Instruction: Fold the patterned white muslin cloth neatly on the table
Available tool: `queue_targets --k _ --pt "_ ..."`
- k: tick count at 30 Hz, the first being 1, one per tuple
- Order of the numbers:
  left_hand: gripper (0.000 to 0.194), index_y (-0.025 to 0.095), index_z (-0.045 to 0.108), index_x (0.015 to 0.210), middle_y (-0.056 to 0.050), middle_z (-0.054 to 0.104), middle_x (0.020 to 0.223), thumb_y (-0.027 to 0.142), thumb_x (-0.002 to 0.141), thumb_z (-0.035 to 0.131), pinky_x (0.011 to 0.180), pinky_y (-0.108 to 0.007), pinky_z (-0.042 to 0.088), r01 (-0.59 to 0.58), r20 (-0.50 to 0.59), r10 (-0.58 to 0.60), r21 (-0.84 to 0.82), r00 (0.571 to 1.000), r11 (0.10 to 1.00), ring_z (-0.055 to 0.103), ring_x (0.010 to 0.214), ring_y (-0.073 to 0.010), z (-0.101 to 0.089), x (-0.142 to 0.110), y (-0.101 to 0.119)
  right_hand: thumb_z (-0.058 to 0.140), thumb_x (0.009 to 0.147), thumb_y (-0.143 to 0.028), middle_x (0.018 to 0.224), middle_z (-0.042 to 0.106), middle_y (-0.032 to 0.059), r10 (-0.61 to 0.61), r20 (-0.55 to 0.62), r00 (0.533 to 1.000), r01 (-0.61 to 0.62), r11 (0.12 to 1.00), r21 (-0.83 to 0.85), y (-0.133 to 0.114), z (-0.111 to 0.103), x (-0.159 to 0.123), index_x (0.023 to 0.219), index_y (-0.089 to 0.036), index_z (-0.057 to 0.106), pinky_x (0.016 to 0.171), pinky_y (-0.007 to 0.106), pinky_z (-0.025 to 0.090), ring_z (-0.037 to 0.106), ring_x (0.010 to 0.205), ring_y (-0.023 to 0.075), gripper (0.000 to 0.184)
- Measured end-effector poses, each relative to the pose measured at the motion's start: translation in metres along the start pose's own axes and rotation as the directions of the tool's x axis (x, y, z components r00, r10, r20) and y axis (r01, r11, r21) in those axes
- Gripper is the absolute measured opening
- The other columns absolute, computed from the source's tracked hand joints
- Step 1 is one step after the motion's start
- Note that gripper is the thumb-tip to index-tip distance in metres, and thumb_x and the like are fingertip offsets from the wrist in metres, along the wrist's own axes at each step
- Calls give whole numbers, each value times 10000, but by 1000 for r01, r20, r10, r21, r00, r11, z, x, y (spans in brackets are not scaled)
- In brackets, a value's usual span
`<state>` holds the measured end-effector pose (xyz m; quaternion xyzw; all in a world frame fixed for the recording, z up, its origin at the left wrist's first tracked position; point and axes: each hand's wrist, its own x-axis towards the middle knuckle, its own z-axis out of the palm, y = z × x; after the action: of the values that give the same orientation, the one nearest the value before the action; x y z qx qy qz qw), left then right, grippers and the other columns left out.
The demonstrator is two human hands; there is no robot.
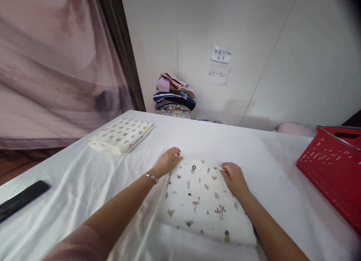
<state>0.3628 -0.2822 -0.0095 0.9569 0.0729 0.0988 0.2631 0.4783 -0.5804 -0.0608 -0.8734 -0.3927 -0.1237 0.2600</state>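
Observation:
A white cloth [204,201] printed with flamingos, cacti and pineapples lies folded in front of me on the white-covered table [270,186]. My left hand [168,161] pinches its far left corner between thumb and fingers. At the far right corner, my right hand [234,177] grips the edge the same way, its fingertips partly hidden by the fabric. Farther left rests another folded white cloth [121,135], patterned with small grey-green motifs; neither hand touches it.
A red plastic basket [335,167] with a metal handle stands at the right. On the table's left edge lies a black phone-like object [24,199]. Behind the table, a stack of folded fabrics [175,95] leans near the wall. A pink curtain [62,65] hangs at left.

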Motion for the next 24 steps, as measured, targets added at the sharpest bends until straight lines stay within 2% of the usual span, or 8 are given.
queue_targets --k 2,4,12,14,16,19,21,24 --pt "170 207 541 837 -18 594 827 359 783 489 639 -266 405 194 83 -190 -46 978 980 542 704 -153 4 5 -3 408 849 -309 1030 611 73 43 17 999 -43 999 4 0 1 1 914 -193 562 900 365 342 520 982 213 203" --pt "196 204 544 809 0 575 711 387 776 483 575 -250 373 296 136 -285 -67 949 953 528 635 -144 9 8 -6 384 861 -327 1026 620 78 91 46 995 -91 996 -4 -1 1 2 970 -184 565 901 361 341 532 975 213 255" --pt "165 216 509 803 4 571 711 358 800 425 586 -247 357 301 101 -292 -87 951 950 526 644 -143 13 7 -1 314 891 -312 939 640 72 170 182 969 -154 983 -98 -4 -5 9 964 -177 572 859 352 352 555 908 200 300" --pt "150 216 512 803 3 573 717 343 795 433 592 -246 361 307 102 -298 -84 949 948 531 653 -144 13 8 -1 314 888 -287 1021 627 92 184 199 962 -153 975 -161 -11 -8 11 987 -170 574 895 386 333 534 992 223 302" --pt "146 216 518 802 2 575 719 340 790 442 595 -246 364 308 93 -301 -81 949 948 534 660 -146 14 9 -2 313 883 -262 1213 543 110 154 185 971 -115 972 -203 -26 -14 13 1099 -168 548 972 437 265 430 1167 253 332" --pt "164 215 533 801 1 581 713 360 781 458 587 -247 363 311 83 -304 -93 949 946 533 657 -148 18 11 -7 299 899 -318 1425 309 80 -5 204 979 38 987 -155 -56 -18 14 1320 -197 377 1055 450 143 192 1329 237 444" --pt "174 211 545 799 -3 590 720 368 770 474 590 -248 365 324 84 -316 -106 945 940 537 665 -151 21 14 -9 278 908 -404 1459 234 56 -111 294 949 143 986 -88 -72 -14 14 1377 -221 287 1073 432 116 132 1348 218 503" --pt "180 203 567 794 -15 609 748 367 745 512 604 -255 377 356 85 -347 -124 934 926 553 697 -163 23 19 -9 249 904 -479 1468 204 46 -140 431 892 184 981 -63 -78 1 15 1384 -233 280 1077 442 90 123 1350 214 541"
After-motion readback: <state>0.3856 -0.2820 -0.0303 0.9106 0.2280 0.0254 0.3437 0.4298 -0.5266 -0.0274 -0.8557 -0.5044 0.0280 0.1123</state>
